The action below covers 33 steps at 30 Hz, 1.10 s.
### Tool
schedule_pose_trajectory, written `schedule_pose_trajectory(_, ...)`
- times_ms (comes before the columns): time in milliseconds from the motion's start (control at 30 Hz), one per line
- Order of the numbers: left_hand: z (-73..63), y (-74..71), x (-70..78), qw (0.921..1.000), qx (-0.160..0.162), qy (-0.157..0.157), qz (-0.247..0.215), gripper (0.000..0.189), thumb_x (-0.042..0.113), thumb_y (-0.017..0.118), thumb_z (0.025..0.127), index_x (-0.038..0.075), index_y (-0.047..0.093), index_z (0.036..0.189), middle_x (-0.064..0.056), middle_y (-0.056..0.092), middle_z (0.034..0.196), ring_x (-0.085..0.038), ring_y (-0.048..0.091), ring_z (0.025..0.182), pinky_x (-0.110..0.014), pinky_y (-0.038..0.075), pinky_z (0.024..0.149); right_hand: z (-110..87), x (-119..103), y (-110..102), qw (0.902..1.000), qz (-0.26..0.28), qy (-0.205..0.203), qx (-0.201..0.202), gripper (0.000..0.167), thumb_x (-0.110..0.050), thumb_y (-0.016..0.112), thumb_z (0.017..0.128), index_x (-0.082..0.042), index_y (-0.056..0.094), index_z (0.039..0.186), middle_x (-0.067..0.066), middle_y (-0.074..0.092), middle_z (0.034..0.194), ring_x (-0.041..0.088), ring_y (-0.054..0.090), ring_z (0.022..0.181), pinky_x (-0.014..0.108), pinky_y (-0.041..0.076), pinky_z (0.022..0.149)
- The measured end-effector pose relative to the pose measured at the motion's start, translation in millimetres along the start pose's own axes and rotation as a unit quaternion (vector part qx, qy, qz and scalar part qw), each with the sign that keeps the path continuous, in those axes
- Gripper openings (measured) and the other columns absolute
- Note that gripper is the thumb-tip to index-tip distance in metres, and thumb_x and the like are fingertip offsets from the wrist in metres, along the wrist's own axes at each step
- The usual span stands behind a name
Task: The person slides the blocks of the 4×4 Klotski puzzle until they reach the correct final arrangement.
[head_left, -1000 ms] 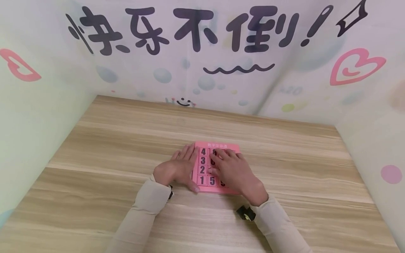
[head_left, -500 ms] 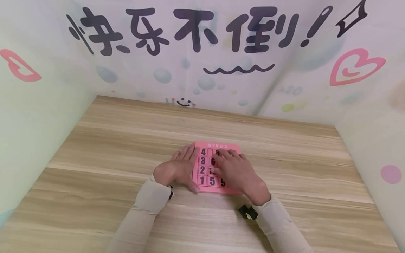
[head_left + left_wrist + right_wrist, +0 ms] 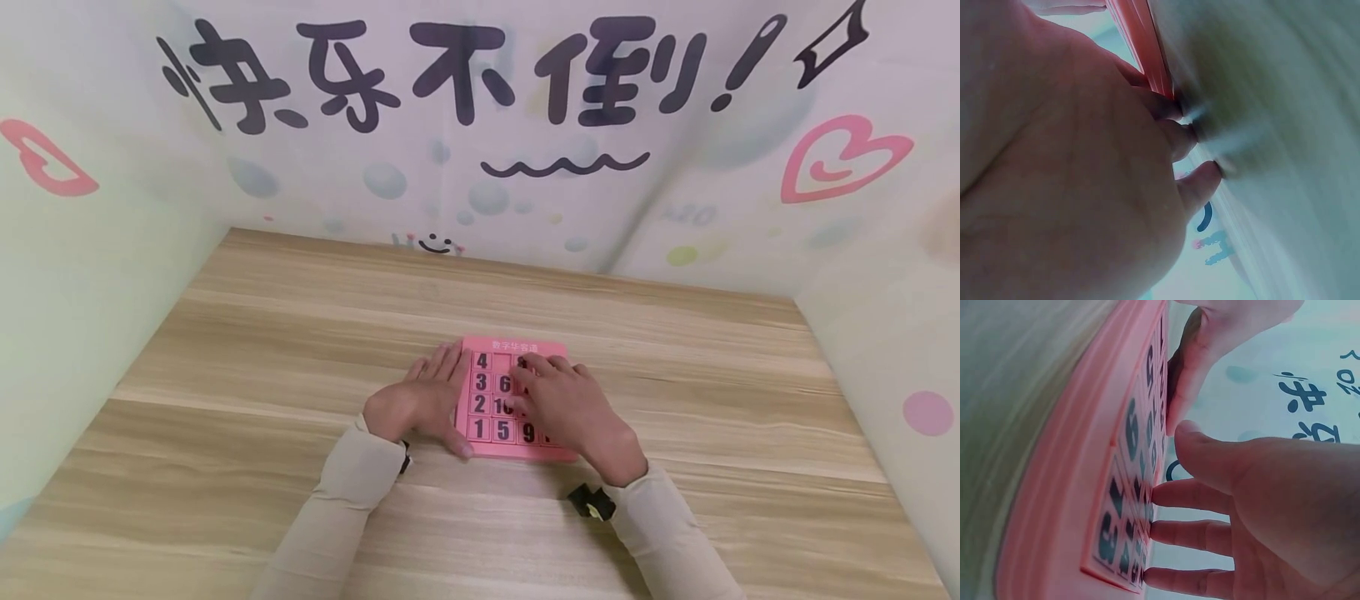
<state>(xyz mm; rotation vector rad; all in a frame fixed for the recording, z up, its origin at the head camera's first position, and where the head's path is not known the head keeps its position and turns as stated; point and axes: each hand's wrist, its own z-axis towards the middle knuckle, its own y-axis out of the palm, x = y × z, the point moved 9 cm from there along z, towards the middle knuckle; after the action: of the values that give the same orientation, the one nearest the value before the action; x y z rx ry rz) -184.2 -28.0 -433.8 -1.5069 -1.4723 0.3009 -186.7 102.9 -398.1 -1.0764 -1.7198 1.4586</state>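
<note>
Three printed walls enclose a wood-grain table, and a pink number puzzle lies flat near its middle. The left hand, fingers extended, rests along the puzzle's left edge; too light a brace could let it skid. The right hand, fingers loosely spread, touches tiles, which ones being hard to tell; a crooked push could jam one beside the vacant slot

number puzzle partly hidden by right hand, sleeves cut off below, left-wrist view's tabletop blurred
</note>
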Motion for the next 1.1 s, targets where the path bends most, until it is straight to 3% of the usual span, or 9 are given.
schedule_pose_trajectory(700,-2.1,0.0,0.1,0.9999,0.004,0.002,-0.012,0.139,0.049,0.088,0.067,0.005,-0.006,0.158,-0.013,-0.017,0.165,-0.029,-0.016,0.152,-0.046,-0.003,0.125,-1.4,-0.3,-5.2,0.9999,0.005,-0.009,0.0,0.051,-0.047,0.051,0.101,-0.019,0.054,0.143,0.008,0.049,0.15,0.035,0.047,0.136,0.061,0.041,0.107)
schedule_pose_trajectory(933,-1.9,0.1,0.7,1.0,0.0,0.005,-0.003,0.138,0.05,0.087,0.067,0.004,-0.006,0.158,-0.013,-0.015,0.165,-0.029,-0.014,0.153,-0.047,-0.002,0.125,3.2,-14.7,-7.5,0.9989,0.005,-0.028,0.038,0.052,-0.047,0.055,0.099,-0.019,0.054,0.143,0.008,0.051,0.147,0.034,0.048,0.135,0.059,0.042,0.107)
schedule_pose_trajectory(1100,-0.9,1.0,0.5,1.0,-0.007,0.003,0.003,0.138,0.052,0.087,0.068,0.005,-0.006,0.158,-0.014,-0.016,0.165,-0.03,-0.015,0.152,-0.047,-0.003,0.125,8.2,-27.1,-2.5,0.9992,0.003,-0.033,0.024,0.057,-0.046,0.058,0.097,-0.018,0.05,0.147,0.009,0.046,0.152,0.036,0.042,0.14,0.058,0.038,0.111)
